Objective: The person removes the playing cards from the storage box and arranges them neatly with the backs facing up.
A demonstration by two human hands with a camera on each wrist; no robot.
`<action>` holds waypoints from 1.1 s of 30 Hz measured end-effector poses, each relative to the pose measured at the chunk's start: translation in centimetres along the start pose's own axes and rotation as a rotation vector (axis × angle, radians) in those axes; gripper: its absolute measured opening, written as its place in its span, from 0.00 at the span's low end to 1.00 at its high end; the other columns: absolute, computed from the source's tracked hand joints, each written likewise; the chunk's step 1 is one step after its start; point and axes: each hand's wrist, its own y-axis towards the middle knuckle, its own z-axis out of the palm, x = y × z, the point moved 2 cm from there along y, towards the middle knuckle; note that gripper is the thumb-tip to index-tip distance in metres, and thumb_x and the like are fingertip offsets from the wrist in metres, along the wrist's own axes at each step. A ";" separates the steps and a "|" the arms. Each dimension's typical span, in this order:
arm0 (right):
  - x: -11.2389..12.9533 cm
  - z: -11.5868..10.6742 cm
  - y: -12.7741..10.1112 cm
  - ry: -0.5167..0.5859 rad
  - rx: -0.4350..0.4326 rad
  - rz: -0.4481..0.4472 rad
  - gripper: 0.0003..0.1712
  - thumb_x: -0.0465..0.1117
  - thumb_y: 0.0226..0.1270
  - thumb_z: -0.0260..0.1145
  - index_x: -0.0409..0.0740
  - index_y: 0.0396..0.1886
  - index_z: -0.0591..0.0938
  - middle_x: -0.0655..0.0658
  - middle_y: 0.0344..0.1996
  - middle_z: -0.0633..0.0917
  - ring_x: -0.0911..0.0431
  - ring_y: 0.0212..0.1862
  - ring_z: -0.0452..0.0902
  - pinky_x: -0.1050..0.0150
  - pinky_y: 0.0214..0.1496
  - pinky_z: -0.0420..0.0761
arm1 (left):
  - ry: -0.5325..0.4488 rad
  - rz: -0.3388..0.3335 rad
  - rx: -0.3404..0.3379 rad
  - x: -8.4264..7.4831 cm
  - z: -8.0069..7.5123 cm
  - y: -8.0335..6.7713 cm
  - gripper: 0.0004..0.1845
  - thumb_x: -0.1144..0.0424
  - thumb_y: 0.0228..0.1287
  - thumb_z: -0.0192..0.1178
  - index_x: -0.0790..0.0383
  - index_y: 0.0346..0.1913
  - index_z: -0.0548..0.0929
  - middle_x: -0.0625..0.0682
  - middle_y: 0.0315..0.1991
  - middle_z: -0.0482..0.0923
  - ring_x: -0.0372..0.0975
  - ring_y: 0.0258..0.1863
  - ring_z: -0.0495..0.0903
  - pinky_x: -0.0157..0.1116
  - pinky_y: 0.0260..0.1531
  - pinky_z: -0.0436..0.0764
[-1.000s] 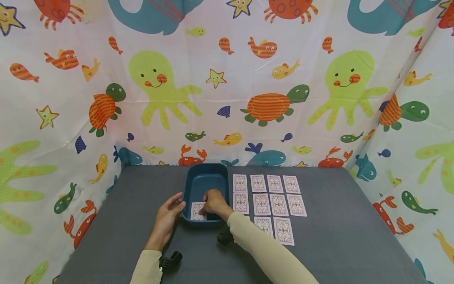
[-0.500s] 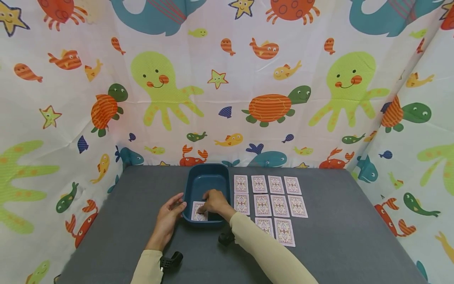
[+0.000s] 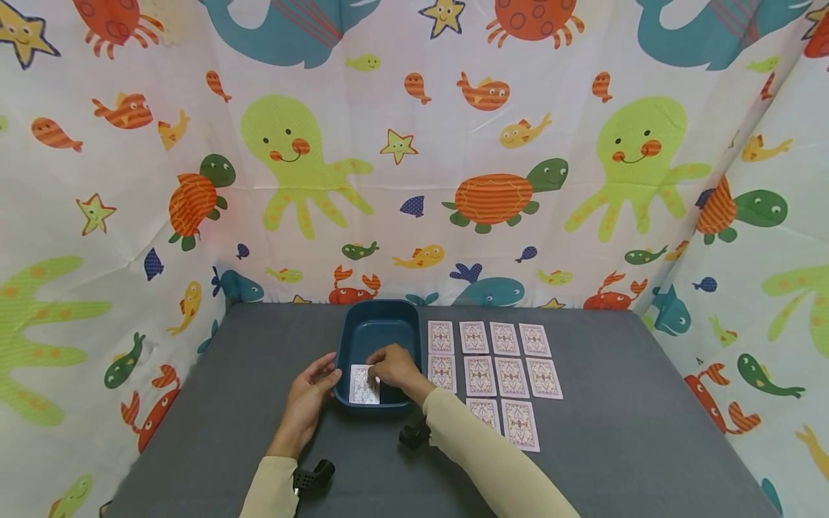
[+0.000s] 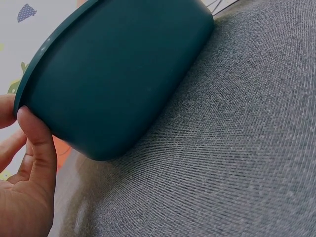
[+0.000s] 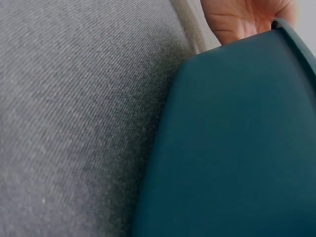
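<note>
A dark teal plastic tub [image 3: 419, 338] stands on the grey table. My left hand [image 3: 307, 399] pinches its left rim; in the left wrist view the thumb [image 4: 38, 143] lies against the outside of the rim. In the near left part of the tub is a playing card [image 3: 360, 388], patterned back up, with a bright glare on it. My right hand [image 3: 396, 368] reaches over the tub with curled fingers at the card's right edge. The tub's wall hides those fingertips in the right wrist view, where the left hand [image 5: 244, 17] shows beyond the rim.
Several playing cards [image 3: 479, 375] lie face down in rows right of the tub, the front ones [image 3: 520, 424] beside my right sleeve [image 3: 486, 453]. A sea-animal curtain [image 3: 414, 237] hangs behind and beside the table [image 3: 615, 432].
The right fingers have shifted from pressing on the card's face to its right edge. The card shows slightly larger, with new glare. The left hand keeps its place at the rim.
</note>
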 end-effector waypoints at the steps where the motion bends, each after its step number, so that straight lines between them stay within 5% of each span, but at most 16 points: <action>1: 0.1 0.0 0.0 0.004 0.001 0.001 0.10 0.35 0.52 0.72 0.43 0.37 0.89 0.48 0.36 0.88 0.56 0.39 0.77 0.60 0.43 0.78 | 0.002 0.002 0.001 0.0 0.0 0.0 0.24 0.63 0.69 0.60 0.53 0.66 0.74 0.56 0.59 0.70 0.39 0.50 0.71 0.33 0.42 0.74; 7: 0.0 -0.1 0.1 0.066 -0.003 0.023 0.12 0.32 0.58 0.68 0.43 0.43 0.87 0.46 0.34 0.86 0.56 0.35 0.77 0.62 0.38 0.76 | 0.007 0.004 0.000 0.1 0.0 0.0 0.24 0.63 0.69 0.59 0.54 0.67 0.74 0.56 0.60 0.70 0.40 0.48 0.71 0.33 0.41 0.74; 15: 0.4 -0.9 0.0 0.188 -0.084 -0.017 0.07 0.35 0.59 0.72 0.41 0.38 0.86 0.47 0.29 0.85 0.58 0.31 0.77 0.65 0.32 0.76 | 0.016 -0.001 -0.005 0.0 0.1 0.0 0.24 0.63 0.69 0.59 0.54 0.67 0.74 0.55 0.59 0.70 0.41 0.47 0.72 0.35 0.42 0.74; 33: 0.8 -3.7 -1.2 0.268 -0.258 -0.133 0.08 0.39 0.62 0.71 0.46 0.41 0.88 0.48 0.33 0.86 0.58 0.34 0.78 0.67 0.37 0.78 | 0.043 0.000 -0.067 -0.4 0.3 -0.1 0.23 0.63 0.67 0.61 0.56 0.65 0.76 0.56 0.58 0.72 0.41 0.46 0.72 0.32 0.38 0.76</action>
